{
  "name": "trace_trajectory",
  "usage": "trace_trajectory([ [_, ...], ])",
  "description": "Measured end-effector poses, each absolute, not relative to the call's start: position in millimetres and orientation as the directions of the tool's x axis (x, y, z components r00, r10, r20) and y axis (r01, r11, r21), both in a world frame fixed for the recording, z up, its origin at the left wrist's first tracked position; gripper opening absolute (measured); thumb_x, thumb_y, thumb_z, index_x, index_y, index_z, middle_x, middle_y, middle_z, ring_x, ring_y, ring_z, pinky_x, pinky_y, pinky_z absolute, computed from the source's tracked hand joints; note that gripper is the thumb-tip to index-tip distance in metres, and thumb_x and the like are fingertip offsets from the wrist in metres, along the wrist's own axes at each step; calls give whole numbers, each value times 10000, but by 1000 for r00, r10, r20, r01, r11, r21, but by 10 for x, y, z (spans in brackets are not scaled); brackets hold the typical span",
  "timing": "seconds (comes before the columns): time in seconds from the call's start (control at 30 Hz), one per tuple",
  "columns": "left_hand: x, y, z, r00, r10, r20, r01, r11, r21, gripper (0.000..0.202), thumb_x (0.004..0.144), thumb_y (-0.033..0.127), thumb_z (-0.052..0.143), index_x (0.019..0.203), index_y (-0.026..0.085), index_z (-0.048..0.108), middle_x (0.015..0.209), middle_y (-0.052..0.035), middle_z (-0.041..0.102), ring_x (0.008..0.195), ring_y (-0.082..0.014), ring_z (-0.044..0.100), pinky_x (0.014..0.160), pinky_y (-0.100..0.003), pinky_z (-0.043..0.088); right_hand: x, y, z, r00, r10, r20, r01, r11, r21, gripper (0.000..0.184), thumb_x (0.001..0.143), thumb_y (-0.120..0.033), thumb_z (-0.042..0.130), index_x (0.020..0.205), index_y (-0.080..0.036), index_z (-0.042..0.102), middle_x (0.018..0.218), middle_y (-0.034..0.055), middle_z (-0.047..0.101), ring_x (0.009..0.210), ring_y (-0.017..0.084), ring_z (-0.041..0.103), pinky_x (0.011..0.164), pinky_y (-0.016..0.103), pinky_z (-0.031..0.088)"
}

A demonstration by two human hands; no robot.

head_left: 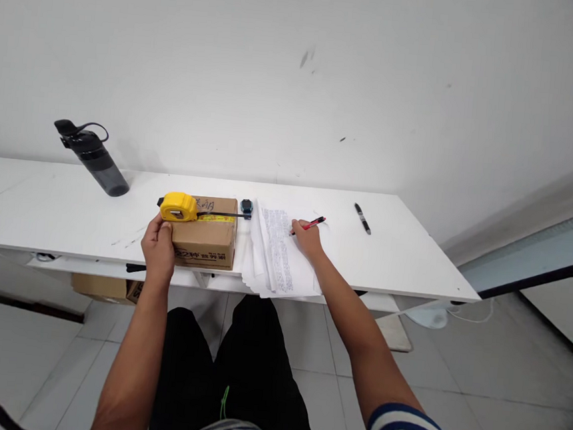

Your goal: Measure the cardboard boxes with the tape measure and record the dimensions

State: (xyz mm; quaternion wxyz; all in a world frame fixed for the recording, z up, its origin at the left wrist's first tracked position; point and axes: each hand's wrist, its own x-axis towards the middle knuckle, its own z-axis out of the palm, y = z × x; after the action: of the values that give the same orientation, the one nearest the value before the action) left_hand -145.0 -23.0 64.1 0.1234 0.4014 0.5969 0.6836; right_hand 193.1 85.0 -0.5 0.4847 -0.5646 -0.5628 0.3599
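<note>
My left hand [158, 247] is closed on the left front corner of a small brown cardboard box [207, 238], its fingertips just under a yellow tape measure [179, 207]. The tape measure lies on top of the box. Its blade [224, 214] runs out to the right across the box top, past the far end. In my right hand [307, 238] is a red and black pen [314, 223], gripped over a stack of white papers [306, 273] covered with handwriting. The pen's tip touches or hovers at the sheet; I cannot tell which.
A dark watch [246, 207] sits between box and papers. Farther right on the white table [403, 252] lies a black pen [362, 218]. A dark water bottle [101, 165] stands at the left, near the wall. Another cardboard box [102, 287] is below the tabletop.
</note>
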Motion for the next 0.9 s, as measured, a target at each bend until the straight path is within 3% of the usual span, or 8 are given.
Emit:
trace_trajectory([
  [0.9,-1441,-234,650,-645,645,409,317,-260,912,354,853,265,540,1165,170,678,1167,-62,696,1136,-217,602,1018,-348,448,1931,837,9,135,982,132,284,90,-954,311,776,-367,510,508,-211,523,543,-17,533,604,149,485,664,296,394],
])
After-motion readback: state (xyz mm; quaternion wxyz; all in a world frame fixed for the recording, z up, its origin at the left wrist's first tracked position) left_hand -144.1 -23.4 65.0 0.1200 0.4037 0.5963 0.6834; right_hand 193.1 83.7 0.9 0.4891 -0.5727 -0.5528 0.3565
